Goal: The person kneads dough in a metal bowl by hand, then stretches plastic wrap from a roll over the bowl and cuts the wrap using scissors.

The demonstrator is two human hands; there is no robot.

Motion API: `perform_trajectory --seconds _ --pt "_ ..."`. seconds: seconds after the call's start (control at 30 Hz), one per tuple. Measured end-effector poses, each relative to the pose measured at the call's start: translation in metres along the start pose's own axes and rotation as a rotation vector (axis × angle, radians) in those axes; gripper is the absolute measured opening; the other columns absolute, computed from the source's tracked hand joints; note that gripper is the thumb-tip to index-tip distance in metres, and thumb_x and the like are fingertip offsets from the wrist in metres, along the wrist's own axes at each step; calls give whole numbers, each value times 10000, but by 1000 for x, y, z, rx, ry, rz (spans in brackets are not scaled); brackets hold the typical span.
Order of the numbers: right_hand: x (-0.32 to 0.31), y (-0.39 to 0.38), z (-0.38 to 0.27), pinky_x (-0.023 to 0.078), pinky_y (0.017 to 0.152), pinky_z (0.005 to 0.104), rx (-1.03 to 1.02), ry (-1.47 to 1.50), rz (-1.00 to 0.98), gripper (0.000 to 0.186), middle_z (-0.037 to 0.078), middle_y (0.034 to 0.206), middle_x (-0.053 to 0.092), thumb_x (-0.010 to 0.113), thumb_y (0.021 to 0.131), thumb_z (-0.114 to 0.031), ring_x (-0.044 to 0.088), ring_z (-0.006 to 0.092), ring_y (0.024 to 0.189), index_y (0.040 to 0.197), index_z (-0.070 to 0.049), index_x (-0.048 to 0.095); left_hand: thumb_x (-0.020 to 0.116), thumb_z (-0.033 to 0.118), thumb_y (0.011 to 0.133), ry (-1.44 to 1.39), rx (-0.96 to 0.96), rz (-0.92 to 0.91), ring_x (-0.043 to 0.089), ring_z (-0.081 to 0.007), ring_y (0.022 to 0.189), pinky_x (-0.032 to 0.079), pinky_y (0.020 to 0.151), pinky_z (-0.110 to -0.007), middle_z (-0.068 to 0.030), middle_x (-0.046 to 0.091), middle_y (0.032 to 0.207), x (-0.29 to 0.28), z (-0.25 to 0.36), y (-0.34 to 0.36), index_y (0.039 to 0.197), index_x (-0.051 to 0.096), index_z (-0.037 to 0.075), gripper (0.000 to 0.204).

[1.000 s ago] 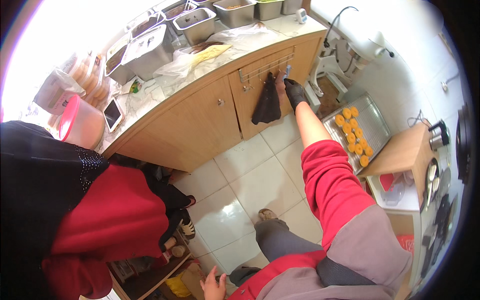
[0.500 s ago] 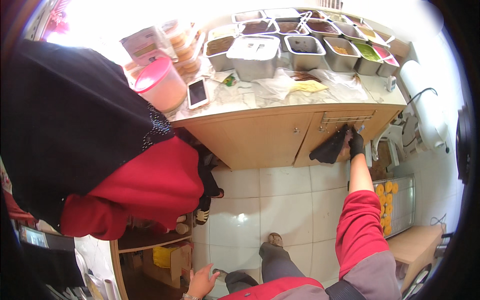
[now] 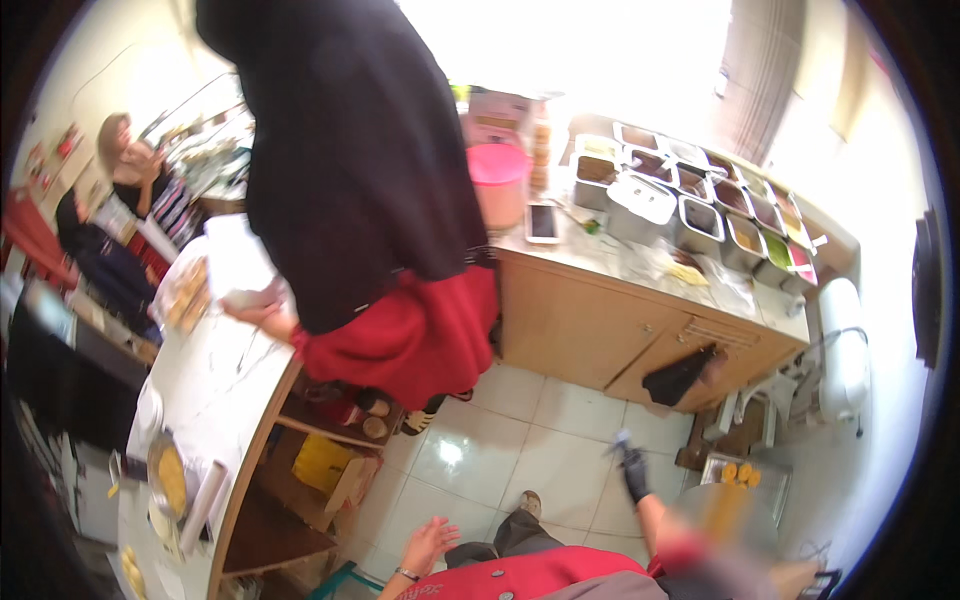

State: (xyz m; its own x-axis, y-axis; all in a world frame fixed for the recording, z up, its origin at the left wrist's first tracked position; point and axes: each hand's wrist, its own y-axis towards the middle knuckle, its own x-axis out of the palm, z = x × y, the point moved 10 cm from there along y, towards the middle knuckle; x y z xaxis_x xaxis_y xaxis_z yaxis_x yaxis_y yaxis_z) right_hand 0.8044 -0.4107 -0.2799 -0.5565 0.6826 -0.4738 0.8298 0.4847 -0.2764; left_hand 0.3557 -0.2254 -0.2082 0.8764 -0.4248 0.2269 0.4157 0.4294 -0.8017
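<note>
My left hand (image 3: 432,543) is bare, with a band at the wrist. Its fingers are spread and nothing is in them. On my right hand (image 3: 635,473) is a black glove, out over the tiled floor. Its fingers are closed around a small pale white-blue object (image 3: 623,438), too blurred to name. A black cloth (image 3: 678,378) hangs from the rail on the cabinet door (image 3: 645,345), beyond my right hand and apart from it.
A person (image 3: 350,150) in black and red stands at the left, holding something white over the left counter (image 3: 215,370). Metal tubs (image 3: 700,225) of toppings and a phone (image 3: 542,224) stand on the back counter. Ring doughnuts (image 3: 740,473) lie on a rack at the right.
My right hand has left the hanging cloth and drawn back toward me, carrying the small pale object. My view has swung left, and the co-worker now appears at the left counter.
</note>
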Motion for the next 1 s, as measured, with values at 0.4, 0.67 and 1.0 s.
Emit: perform_trajectory --seconds 0.4,0.67,1.0 --pt "357 -434 -368 433 742 384 -1677 -146 -1372 238 119 929 561 560 796 -178 548 286 813 1016 -89 582 426 234 919 -960 817 320 426 -254 1158 345 968 -358 -173 492 1192 -170 45 -167 1160 415 23 321" --pt "440 -531 -390 474 690 321 -670 -146 -1850 317 183 926 611 600 768 -168 617 250 770 1055 -39 565 358 264 946 -143 1029 1121 373 -205 1187 214 1013 -313 -96 461 1246 -249 57 -289 1184 374 77 303" --pt "509 -454 -456 454 593 270 -686 424 -1462 120 58 741 617 669 715 -84 546 103 624 777 -14 593 396 431 910 -622 1082 592 284 -241 1273 275 981 -369 -160 277 1378 -332 114 -242 1331 221 24 611"
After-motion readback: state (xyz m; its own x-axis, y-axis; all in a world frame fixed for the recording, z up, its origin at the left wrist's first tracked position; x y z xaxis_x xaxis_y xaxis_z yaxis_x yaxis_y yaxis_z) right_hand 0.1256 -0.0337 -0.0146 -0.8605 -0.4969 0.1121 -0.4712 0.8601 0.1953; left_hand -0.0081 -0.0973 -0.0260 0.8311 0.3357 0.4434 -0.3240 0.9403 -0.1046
